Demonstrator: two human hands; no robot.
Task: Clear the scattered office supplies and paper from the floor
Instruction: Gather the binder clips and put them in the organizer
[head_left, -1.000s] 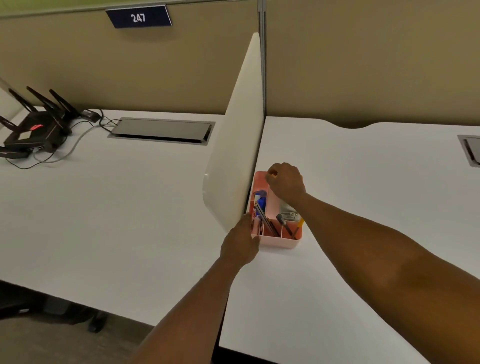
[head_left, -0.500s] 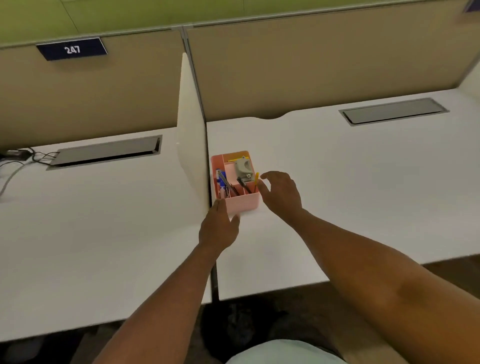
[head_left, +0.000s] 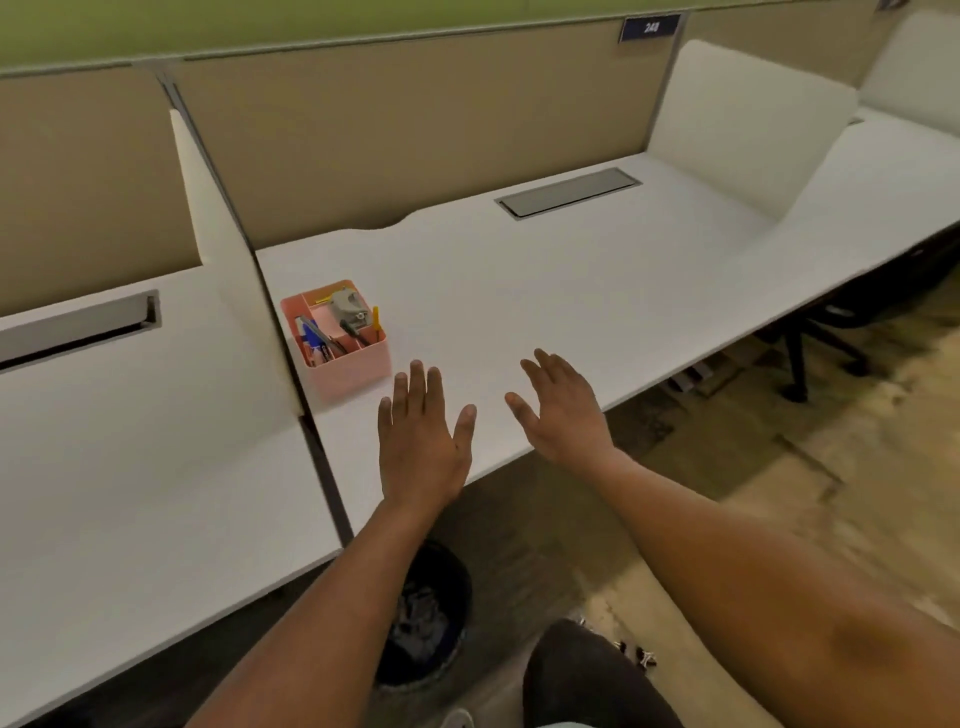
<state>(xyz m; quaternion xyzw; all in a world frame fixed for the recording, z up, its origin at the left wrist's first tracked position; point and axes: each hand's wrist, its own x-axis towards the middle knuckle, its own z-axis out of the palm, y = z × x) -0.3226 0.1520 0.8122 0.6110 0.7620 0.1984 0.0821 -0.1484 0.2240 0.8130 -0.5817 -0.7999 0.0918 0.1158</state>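
Two hands (head_left: 422, 441), one pink organizer (head_left: 349, 369).

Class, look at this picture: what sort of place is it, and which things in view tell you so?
Most likely an open-plan office with cubicle desks. A white desk sits between fabric partition panels, a numbered plate marks the workstation, and a pink organizer holds pens and supplies.

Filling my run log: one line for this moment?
left hand: open, empty | right hand: open, empty | organizer: on desk, untouched
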